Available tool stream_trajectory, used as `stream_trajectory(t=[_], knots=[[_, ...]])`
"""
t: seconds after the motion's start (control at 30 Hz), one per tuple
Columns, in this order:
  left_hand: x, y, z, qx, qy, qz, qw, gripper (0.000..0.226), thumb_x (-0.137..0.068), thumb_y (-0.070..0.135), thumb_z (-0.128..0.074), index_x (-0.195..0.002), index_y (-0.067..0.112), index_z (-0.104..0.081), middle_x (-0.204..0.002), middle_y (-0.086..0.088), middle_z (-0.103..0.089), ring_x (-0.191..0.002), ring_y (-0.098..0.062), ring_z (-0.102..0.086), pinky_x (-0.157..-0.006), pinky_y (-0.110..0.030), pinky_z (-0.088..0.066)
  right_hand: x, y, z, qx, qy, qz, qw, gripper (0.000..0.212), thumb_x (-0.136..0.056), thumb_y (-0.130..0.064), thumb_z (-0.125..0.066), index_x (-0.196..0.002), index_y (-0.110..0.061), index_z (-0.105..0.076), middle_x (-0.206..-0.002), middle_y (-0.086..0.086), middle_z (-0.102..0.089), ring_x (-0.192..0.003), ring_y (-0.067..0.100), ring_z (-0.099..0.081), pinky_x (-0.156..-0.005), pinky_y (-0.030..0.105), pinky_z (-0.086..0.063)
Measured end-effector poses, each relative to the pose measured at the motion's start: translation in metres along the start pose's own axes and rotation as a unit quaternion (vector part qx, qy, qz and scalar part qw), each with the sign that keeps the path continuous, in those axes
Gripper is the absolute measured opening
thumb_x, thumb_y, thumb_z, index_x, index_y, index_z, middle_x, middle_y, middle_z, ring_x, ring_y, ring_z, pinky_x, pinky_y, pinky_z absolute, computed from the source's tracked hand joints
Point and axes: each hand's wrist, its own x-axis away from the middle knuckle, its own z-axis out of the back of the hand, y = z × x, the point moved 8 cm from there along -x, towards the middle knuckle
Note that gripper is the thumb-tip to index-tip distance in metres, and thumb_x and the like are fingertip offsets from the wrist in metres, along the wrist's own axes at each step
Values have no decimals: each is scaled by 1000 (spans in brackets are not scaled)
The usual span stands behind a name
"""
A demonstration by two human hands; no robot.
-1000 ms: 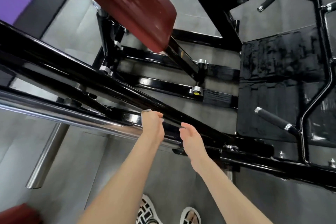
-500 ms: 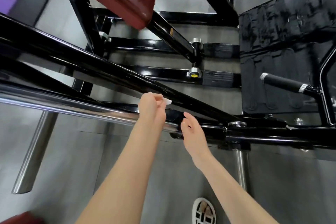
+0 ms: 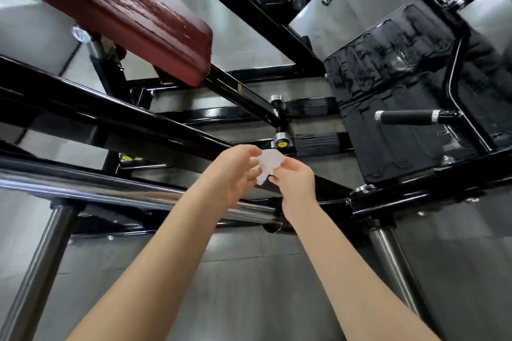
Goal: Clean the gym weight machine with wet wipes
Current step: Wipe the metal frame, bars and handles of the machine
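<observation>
The dark red padded bench cushion (image 3: 124, 14) glistens with wet streaks, and the black ribbed rubber foot plate (image 3: 388, 86) carries the same patchy sheen, so both look already wiped. The glossy black steel frame bar (image 3: 110, 116), the long chrome rail (image 3: 110, 188) and the black foam-grip handle (image 3: 404, 117) show no such marks that I can make out, so they probably remain; the job seems somewhere near its middle

Both bare forearms reach forward and the hands meet over the black bar. The small crumpled white wet wipe (image 3: 270, 163) sits between them, off the machine as far as I can tell. The left hand (image 3: 235, 174) pinches its left edge with curled fingertips, and the right hand (image 3: 296, 183) grips its lower right part between thumb and fingers. Judging by this, the wipe is being refolded or passed across, not rubbed on anything
</observation>
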Motion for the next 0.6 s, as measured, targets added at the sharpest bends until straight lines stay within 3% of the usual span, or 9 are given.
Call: stream_trajectory(t=[0.07, 0.1, 0.13, 0.2, 0.23, 0.3, 0.37, 0.47, 0.6], knots=[[9, 8, 8, -171, 11, -98, 980, 40, -84, 15, -53, -125, 18, -50, -86, -5, -58, -77, -18, -54, -71, -27, -40, -10, 7, 35, 8, 74, 11, 997, 18, -85, 5, -56, -97, -2, -65, -84, 6, -65, -74, 13, -59, -62, 18, -51], [14, 14, 15, -290, 39, -174, 940, 46, -86, 15, -52, -131, 21, -48, -96, -5, -60, -85, -18, -56, -74, -27, -41, -19, 12, 53, 33, 113, 20, 993, 17, -84, 2, -56, -97, -6, -64, -84, 4, -65, -77, 16, -59, -69, 25, -51], [24, 23, 22, -412, 80, -267, 867, 44, -88, 14, -48, -131, 19, -51, -105, -4, -62, -92, -20, -58, -79, -27, -42, -26, 14, 68, 84, 145, 28, 986, 16, -84, -2, -56, -97, -9, -64, -85, 3, -65, -80, 19, -59, -72, 30, -50], [43, 33, 27, -605, 152, -431, 652, 36, -84, 13, -46, -114, 13, -66, -109, -8, -66, -97, -31, -62, -91, -40, -46, -39, 15, 88, 197, 174, 37, 964, 9, -86, -14, -54, -90, -18, -60, -85, 2, -63, -80, 22, -55, -67, 29, -41], [47, 31, 29, -652, 168, -472, 570, 32, -78, 15, -49, -102, 11, -71, -104, -12, -68, -93, -35, -63, -92, -50, -45, -46, 17, 92, 238, 177, 41, 954, 6, -87, -17, -52, -86, -20, -57, -82, 0, -61, -77, 23, -53, -63, 28, -36], [39, 19, 36, -726, 176, -467, 473, 28, -74, 21, -52, -88, 11, -73, -100, -17, -68, -93, -38, -63, -96, -61, -38, -55, 21, 89, 280, 163, 51, 945, 9, -88, -16, -49, -81, -19, -53, -77, -1, -55, -71, 23, -49, -56, 29, -31], [28, 1, 39, -782, 162, -441, 410, 31, -77, 26, -46, -84, 12, -73, -104, -19, -67, -100, -39, -61, -102, -62, -29, -65, 25, 79, 315, 141, 75, 936, 15, -88, -12, -46, -76, -18, -51, -76, 0, -54, -73, 25, -48, -53, 28, -31], [20, -17, 39, -811, 162, -442, 347, 38, -80, 32, -38, -83, 15, -72, -110, -19, -66, -108, -40, -57, -106, -64, -20, -68, 22, 47, 385, 90, 145, 907, 12, -89, -9, -47, -84, -15, -57, -89, 7, -61, -83, 27, -52, -65, 28, -38], [20, -19, 39, -812, 190, -452, 316, 34, -83, 33, -43, -84, 15, -72, -112, -19, -64, -112, -40, -53, -108, -64, -17, -29, 5, -22, 361, -44, 326, 873, 12, -89, -9, -47, -93, -16, -56, -85, 6, -64, -78, 24, -56, -66, 30, -38]])
